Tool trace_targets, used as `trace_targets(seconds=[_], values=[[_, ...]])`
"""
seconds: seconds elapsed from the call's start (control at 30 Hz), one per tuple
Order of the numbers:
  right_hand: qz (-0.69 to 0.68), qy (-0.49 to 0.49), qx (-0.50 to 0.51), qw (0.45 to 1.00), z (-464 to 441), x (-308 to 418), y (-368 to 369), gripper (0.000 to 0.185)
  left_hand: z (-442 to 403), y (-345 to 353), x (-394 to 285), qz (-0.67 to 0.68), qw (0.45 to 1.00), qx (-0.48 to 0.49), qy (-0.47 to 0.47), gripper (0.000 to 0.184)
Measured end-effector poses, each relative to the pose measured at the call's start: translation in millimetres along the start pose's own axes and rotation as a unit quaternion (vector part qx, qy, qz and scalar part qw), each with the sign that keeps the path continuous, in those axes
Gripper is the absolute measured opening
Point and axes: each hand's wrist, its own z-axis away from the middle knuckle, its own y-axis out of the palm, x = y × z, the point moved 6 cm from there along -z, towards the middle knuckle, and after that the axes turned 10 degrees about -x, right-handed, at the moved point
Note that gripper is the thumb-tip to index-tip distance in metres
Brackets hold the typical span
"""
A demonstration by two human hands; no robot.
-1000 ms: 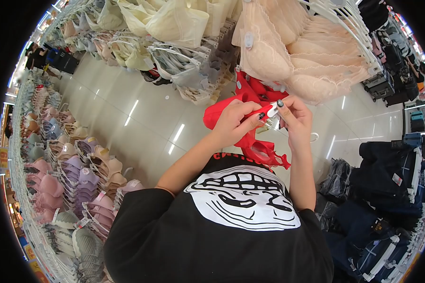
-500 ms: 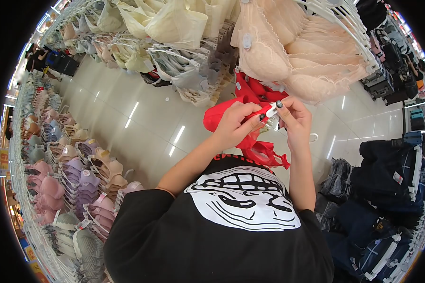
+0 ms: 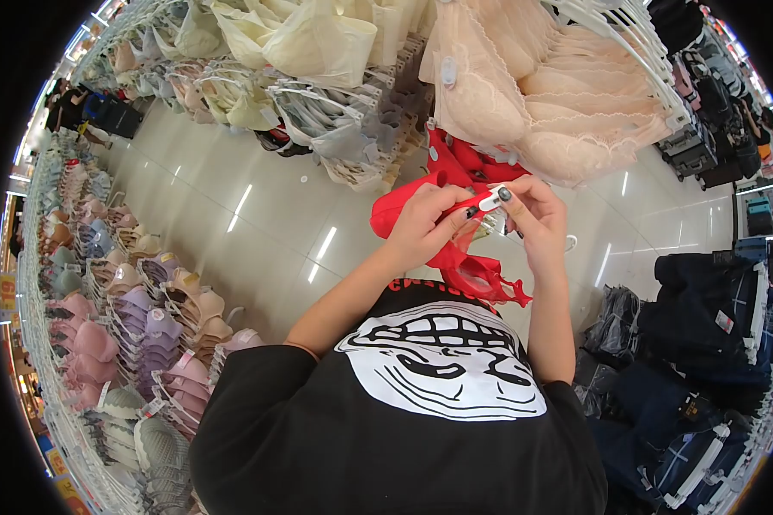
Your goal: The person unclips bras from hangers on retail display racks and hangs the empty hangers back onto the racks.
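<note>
My left hand [image 3: 429,221] is closed on a red bra [image 3: 391,211], its thumb and fingers pinching the edge. A small white plastic piece [image 3: 489,202], perhaps a tag or a hanger's end, sits at that edge between my two hands. With thumb and fingers pinched together, my right hand [image 3: 537,215] grips the white piece from the other side. Crumpled red straps and fabric [image 3: 483,279] dangle below, in front of my black shirt. Just beyond my hands, more red fabric [image 3: 465,159] shows under the peach bras. My fingers partly hide the white piece.
Peach lace bras [image 3: 567,112] hang close ahead, with cream bras [image 3: 318,39] to their left. A long rack of pink and purple bras [image 3: 137,330] lines the left. Dark folded clothes [image 3: 696,318] hang on the right. Suitcases [image 3: 691,159] stand farther off.
My right thumb has shifted slightly down against the white piece, and the piece has tilted a little. The dangling red straps have swung slightly right. My left hand stays nearly still.
</note>
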Motion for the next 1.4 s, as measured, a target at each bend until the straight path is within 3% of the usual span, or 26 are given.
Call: trace_targets(seconds=[0.2,0.3,0.4,0.57,0.6,0.67,0.77,0.97,1.07,1.17,1.2,1.3,1.4], values=[[0.034,-0.063,0.071,0.995,0.0,5.6,3.0,0.012,-3.7,1.7,-13.4,-0.038,0.999,0.021,0.024,0.019],[0.054,-0.076,0.088,0.992,1.8,8.3,6.8,0.015,-5.3,3.4,-15.1,0.023,0.998,0.051,0.020,0.021],[0.096,-0.072,0.101,0.988,2.7,11.7,7.6,0.021,-7.0,1.4,-20.2,-0.018,0.994,-0.006,0.110,0.020],[0.173,-0.061,0.073,0.980,6.0,19.4,15.8,0.030,-2.0,-6.7,-14.8,0.009,0.996,-0.065,0.061,0.016],[0.198,-0.101,0.042,0.974,7.5,24.3,14.0,0.029,-1.4,-10.0,-15.8,0.009,0.995,-0.080,0.061,0.015],[0.245,-0.181,-0.020,0.952,13.3,35.6,10.6,0.029,0.4,-18.5,-2.4,0.072,0.992,-0.101,-0.028,0.013],[0.340,-0.355,-0.134,0.860,30.7,53.8,-10.8,0.029,4.3,-34.4,20.2,0.209,0.958,-0.143,-0.132,0.011],[0.373,-0.333,-0.257,0.827,44.5,35.6,-67.3,0.029,7.8,-64.0,47.5,0.373,0.884,-0.211,-0.188,0.013],[0.271,-0.288,-0.270,0.878,44.1,10.2,-79.1,0.043,11.8,-75.6,57.7,0.410,0.845,-0.240,-0.243,0.014],[0.042,-0.139,-0.166,0.975,41.6,-20.7,-74.4,0.055,19.5,-76.6,72.4,0.459,0.808,-0.244,-0.276,0.015],[0.012,-0.107,-0.134,0.985,43.7,-26.6,-69.9,0.044,22.2,-75.9,77.3,0.471,0.795,-0.250,-0.291,0.015],[0.005,-0.035,-0.054,0.998,49.4,-46.7,-62.0,0.034,27.8,-76.9,86.0,0.485,0.769,-0.272,-0.315,0.016],[0.030,-0.086,-0.099,0.991,49.3,-31.0,-44.4,0.026,33.7,-75.9,97.4,0.506,0.747,-0.284,-0.325,0.016]])
